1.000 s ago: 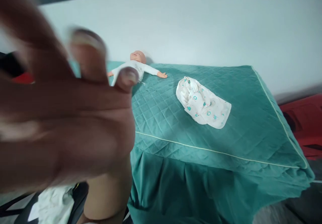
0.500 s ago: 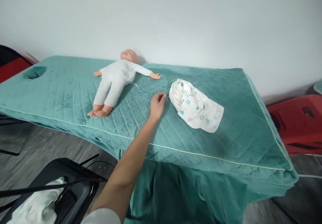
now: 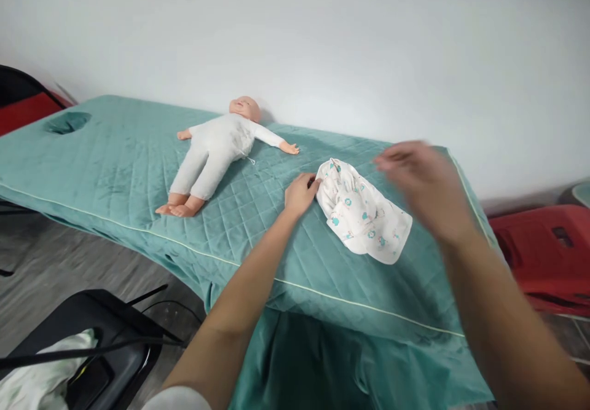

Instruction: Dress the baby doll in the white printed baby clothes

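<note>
A white baby garment with teal and small coloured prints [image 3: 369,216] lies bunched and folded on the quilted green bed cover [image 3: 258,213]. My left hand [image 3: 302,195] is at its left edge, thumb and fingertips closed on the fabric there. Above and to the right of the garment, my right hand [image 3: 417,179] hangs apart from it, smeared by motion, so its fingers are unclear. Up and left of my left hand a baby doll [image 3: 216,142] lies on its back in a white suit, arms spread, with bare feet.
The bed stands against a white wall [image 3: 322,53]; its cover has a round hole [image 3: 68,123] at the left. A black chair [image 3: 110,318] holding crumpled pale cloth [image 3: 41,376] is at the lower left. Red chairs [image 3: 548,244] are at the right.
My left hand has moved right to the garment's edge. My right hand has come into view from the right. The garment's upper part looks flatter, and the view has shifted slightly.
</note>
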A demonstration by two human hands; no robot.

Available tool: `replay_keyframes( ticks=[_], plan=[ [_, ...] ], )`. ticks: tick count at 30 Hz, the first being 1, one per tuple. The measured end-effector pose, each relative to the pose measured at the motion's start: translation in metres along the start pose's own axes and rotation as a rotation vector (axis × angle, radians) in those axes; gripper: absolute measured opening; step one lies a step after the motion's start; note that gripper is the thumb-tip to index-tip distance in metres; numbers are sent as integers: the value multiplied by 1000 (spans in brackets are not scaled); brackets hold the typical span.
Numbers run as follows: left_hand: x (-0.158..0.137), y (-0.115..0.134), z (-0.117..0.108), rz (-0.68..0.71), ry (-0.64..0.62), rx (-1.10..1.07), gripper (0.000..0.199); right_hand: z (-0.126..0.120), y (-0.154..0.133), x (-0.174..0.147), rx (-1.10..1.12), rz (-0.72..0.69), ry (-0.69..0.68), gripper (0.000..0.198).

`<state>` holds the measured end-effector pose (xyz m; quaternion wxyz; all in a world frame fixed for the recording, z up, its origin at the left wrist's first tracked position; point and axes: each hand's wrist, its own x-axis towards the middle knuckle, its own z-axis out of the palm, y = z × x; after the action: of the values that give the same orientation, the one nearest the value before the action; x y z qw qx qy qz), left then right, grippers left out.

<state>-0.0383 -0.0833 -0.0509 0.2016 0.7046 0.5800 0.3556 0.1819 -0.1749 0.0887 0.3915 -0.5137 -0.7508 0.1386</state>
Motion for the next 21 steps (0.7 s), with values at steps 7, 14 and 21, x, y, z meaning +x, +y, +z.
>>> replay_keyframes(
  ticks=[7, 14, 21],
  plan=[
    [9, -1, 4, 54, -81, 27, 17, 106, 26, 16, -338, 52, -271, 52],
    [10, -15, 1, -94, 30, -585, 20, 105, 47, 29, -441, 239, -236, 56],
    [7, -8, -8, -329, -9, -1351, 23, 78, 62, 22, -174, 204, -77, 27]
  ],
)
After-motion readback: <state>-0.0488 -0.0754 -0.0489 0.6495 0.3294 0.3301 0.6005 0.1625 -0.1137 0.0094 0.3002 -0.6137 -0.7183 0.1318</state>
